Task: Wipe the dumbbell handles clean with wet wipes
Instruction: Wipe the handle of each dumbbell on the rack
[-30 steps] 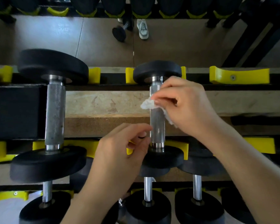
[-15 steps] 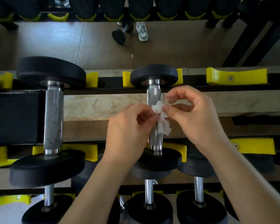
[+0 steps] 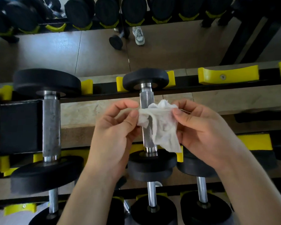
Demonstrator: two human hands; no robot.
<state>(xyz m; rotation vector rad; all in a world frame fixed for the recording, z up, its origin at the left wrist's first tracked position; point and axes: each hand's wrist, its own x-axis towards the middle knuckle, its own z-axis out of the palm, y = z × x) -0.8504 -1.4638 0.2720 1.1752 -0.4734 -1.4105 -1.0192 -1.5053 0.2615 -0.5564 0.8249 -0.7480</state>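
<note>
A white wet wipe (image 3: 162, 127) is stretched between both hands above a small black dumbbell (image 3: 146, 80) that lies on the rack's top tier. My left hand (image 3: 113, 132) pinches the wipe's left edge and my right hand (image 3: 201, 132) pinches its right edge. The wipe hangs crumpled in front of the knurled steel handle (image 3: 146, 99), hiding its middle. A larger black dumbbell with a duller, spotted handle (image 3: 51, 124) lies to the left on the same tier.
Yellow cradles (image 3: 228, 75) line the black rack rails. More dumbbells (image 3: 152, 208) sit on the tier below. A mirror behind the rack reflects the floor, a small dumbbell (image 3: 116, 41) and a shoe (image 3: 139, 36).
My right hand lifted the wipe off the handle. My left hand came up and took the other edge, and both hands have pulled the wipe open.
</note>
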